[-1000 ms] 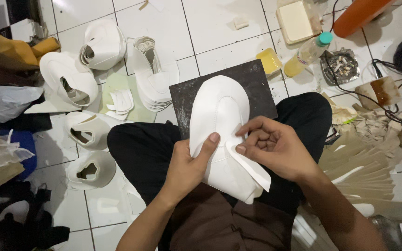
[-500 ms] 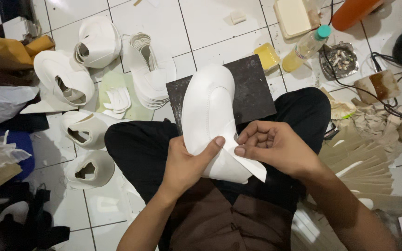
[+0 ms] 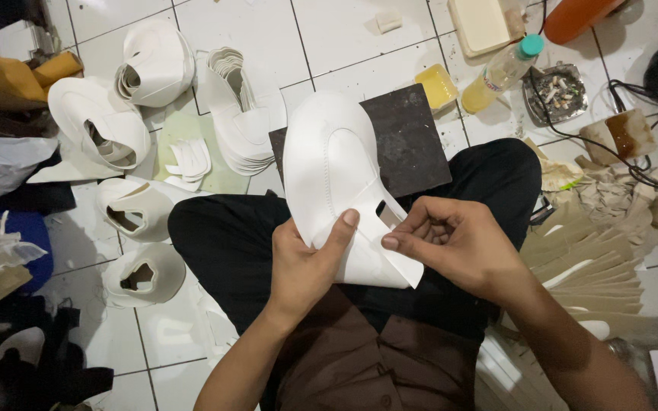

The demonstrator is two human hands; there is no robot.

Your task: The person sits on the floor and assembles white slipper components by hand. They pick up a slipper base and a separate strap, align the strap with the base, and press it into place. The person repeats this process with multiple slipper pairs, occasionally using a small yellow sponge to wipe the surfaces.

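Over the lap of a person seated on a white tiled floor (image 3: pixel 344 38), a white shoe upper (image 3: pixel 329 160) is held up, toe toward 12 o'clock. The left hand (image 3: pixel 302 262) grips its lower edge, thumb pressed on the face. The right hand (image 3: pixel 458 243), at 3 o'clock of the piece, pinches its edge with fingers curled narrow. A dark square slab (image 3: pixel 409 141) lies behind it. Finished white uppers (image 3: pixel 100 133) sit at 10 o'clock.
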